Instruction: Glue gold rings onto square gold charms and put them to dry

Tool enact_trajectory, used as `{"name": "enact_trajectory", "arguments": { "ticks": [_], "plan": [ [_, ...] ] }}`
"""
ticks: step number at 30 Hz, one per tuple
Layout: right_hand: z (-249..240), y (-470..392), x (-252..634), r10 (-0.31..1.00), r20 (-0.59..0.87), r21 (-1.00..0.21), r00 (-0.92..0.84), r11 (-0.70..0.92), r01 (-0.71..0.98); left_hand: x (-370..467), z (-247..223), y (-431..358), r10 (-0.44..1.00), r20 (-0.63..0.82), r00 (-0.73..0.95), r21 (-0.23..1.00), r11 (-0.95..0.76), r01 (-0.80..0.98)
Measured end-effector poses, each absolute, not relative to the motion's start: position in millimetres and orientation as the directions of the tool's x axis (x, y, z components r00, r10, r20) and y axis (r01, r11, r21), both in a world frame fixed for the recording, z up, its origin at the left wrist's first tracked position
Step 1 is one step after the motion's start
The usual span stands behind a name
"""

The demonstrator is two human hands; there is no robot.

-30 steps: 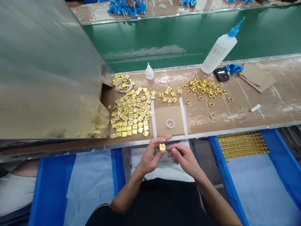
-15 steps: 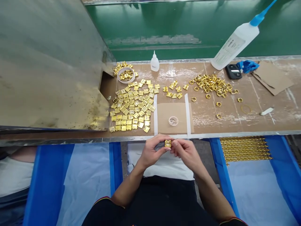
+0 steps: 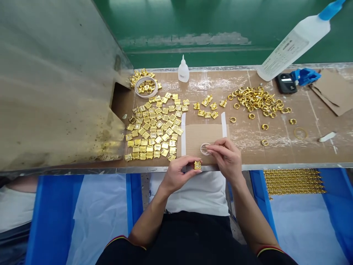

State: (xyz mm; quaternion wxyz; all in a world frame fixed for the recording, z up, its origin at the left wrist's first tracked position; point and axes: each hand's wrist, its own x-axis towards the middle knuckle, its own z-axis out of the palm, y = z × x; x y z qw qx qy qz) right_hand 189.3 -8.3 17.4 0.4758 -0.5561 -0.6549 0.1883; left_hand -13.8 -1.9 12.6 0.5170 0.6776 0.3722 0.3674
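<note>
At the tabletop's (image 3: 300,154) front edge, the left hand (image 3: 176,173), wrist angled inward, pinches a gold piece (image 3: 197,165); the right hand (image 3: 228,159), farther forward, grips a thin stick (image 3: 205,148) at a small dish (image 3: 201,150). Gold tiles (image 3: 149,149) lie left, rings (image 3: 257,100) right; a metal housing (image 3: 55,81) walls the far left.

Loose pieces (image 3: 149,148) cover the bench (image 3: 289,151) left of the dish (image 3: 201,150), tape roll (image 3: 145,96) behind 'em. Dropper bottle (image 3: 183,72) is by the back edge, ring heap (image 3: 257,99) off to the right. The piece (image 3: 198,165) in the left hand (image 3: 176,175)? Right at the front edge.
</note>
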Motion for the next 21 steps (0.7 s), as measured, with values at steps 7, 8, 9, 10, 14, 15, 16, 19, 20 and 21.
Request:
{"name": "enact_trajectory", "arguments": {
  "ticks": [7, 8, 9, 10, 14, 15, 16, 19, 20, 21],
  "plan": [
    [24.4, -7.2, 195.2, 0.917, 0.396, -0.746, 0.051, 0.289, 0.6, -15.3, 14.5, -1.0, 0.892, -0.026, 0.451, 0.993, -0.028, 0.111],
    [24.3, -8.9, 195.4, 0.924, 0.371, -0.779, 0.094, 0.255, 0.573, -15.1, 13.9, -1.3, 0.893, -0.041, 0.449, 0.995, -0.007, 0.103],
    [23.6, -10.8, 195.0, 0.927, 0.344, -0.817, 0.148, 0.218, 0.534, -15.0, 13.1, -1.6, 0.893, -0.056, 0.447, 0.995, 0.014, 0.096],
    [22.6, -12.7, 194.0, 0.928, 0.311, -0.856, 0.206, 0.18, 0.485, -14.7, 12.2, -2.1, 0.893, -0.072, 0.444, 0.995, 0.035, 0.09],
    [17.0, -17.3, 187.1, 0.904, 0.173, -0.962, 0.391, 0.07, 0.265, -13.2, 8.8, -4.5, 0.906, -0.122, 0.406, 0.992, 0.107, 0.06],
    [16.0, -17.2, 185.7, 0.898, 0.147, -0.972, 0.414, 0.054, 0.229, -12.7, 8.2, -5.1, 0.909, -0.127, 0.397, 0.992, 0.119, 0.043],
    [15.4, -16.7, 184.8, 0.894, 0.127, -0.978, 0.43, 0.04, 0.205, -12.3, 7.7, -5.5, 0.911, -0.13, 0.391, 0.991, 0.131, 0.024],
    [17.1, -14.8, 183.8, 0.881, 0.1, -0.986, 0.463, 0.024, 0.167, -11.4, 6.9, -6.6, 0.913, -0.137, 0.385, 0.988, 0.155, -0.018],
    [19.0, -14.9, 183.4, 0.872, 0.101, -0.987, 0.479, 0.027, 0.159, -11.1, 6.7, -6.9, 0.914, -0.138, 0.382, 0.987, 0.158, -0.022],
    [21.7, -15.8, 182.6, 0.862, 0.106, -0.988, 0.496, 0.034, 0.153, -11.0, 6.5, -7.1, 0.916, -0.139, 0.376, 0.987, 0.159, -0.021]
  ]
}}
